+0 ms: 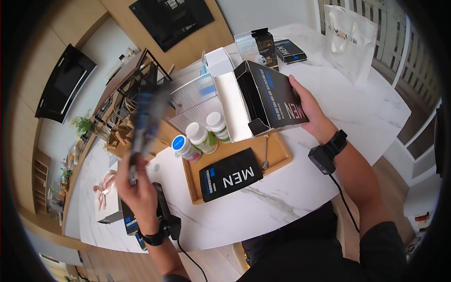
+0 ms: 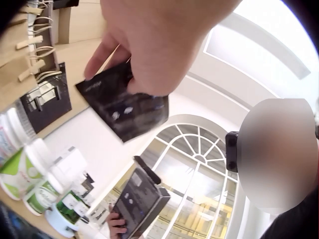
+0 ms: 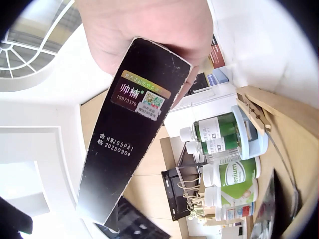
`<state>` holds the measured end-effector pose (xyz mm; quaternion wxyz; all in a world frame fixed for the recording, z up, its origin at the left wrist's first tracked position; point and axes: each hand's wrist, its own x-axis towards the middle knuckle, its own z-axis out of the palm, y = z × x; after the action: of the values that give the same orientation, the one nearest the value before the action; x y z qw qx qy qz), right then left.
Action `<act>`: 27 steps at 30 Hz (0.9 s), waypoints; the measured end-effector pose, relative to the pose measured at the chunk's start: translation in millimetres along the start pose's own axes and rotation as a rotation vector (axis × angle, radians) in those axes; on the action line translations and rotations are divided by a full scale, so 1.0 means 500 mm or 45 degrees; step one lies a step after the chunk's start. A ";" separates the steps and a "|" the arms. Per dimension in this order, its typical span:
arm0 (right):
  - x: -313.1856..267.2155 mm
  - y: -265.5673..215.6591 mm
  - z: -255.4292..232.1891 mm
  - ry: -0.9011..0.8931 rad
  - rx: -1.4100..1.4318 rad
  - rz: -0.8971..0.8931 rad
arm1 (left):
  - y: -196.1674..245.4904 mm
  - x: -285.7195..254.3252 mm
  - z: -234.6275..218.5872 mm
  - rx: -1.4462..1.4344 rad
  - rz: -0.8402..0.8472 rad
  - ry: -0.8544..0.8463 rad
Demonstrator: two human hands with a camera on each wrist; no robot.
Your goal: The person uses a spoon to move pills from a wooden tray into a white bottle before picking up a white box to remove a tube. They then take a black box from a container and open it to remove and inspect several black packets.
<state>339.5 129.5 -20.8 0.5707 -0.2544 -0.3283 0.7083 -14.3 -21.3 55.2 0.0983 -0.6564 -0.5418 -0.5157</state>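
In the head view my left hand (image 1: 138, 190) pinches a flat black sachet (image 1: 149, 115) by its lower end, blurred and raised over the left of the table. The left wrist view shows the sachet (image 2: 124, 109) between thumb and fingers. My right hand (image 1: 310, 108) grips a black carton (image 1: 277, 96) printed "MEN", tilted, with its end flap open towards the left. A sticker and a stamped code mark the carton's narrow side (image 3: 119, 134) in the right wrist view. Below, another black "MEN" sachet (image 1: 230, 174) lies on a wooden tray (image 1: 193, 195).
White-capped bottles (image 1: 202, 138) and a small metal spoon-like tool (image 1: 266, 152) are on the tray. Clear ribbed organizers (image 1: 195, 98) stand behind it. Black boxes (image 1: 289, 50) and a white bag (image 1: 350, 42) stand farther back; a ribboned box (image 1: 109, 202) sits left.
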 end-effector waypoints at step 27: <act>0.005 -0.003 0.001 0.155 -0.130 -0.135 | 0.090 0.077 0.088 0.245 0.783 -0.099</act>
<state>339.3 132.2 -19.4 0.6126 -0.3081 -0.3417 0.6426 42.5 14.8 85.1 0.2902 -0.7963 -0.3677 -0.3827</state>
